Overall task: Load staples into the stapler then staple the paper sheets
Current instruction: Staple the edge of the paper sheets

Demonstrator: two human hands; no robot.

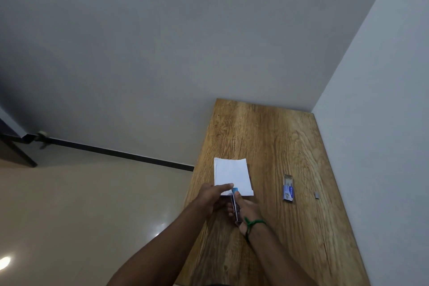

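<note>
A small stack of white paper sheets (pixel 232 175) lies on the wooden table (pixel 278 146). My right hand (pixel 247 212) grips a slim metal stapler (pixel 235 204) with a blue tip, and its head sits over the near edge of the sheets. My left hand (pixel 212 197) pinches the near left corner of the paper beside the stapler's tip. An open blue staple box (pixel 288 189) lies to the right of the sheets. A small loose strip of staples (pixel 316 195) rests further right.
The table stands in a corner, with a grey wall behind it and a wall along its right edge. Its left edge drops to a beige tiled floor (pixel 81 204). A green thread band (pixel 254 224) circles my right wrist.
</note>
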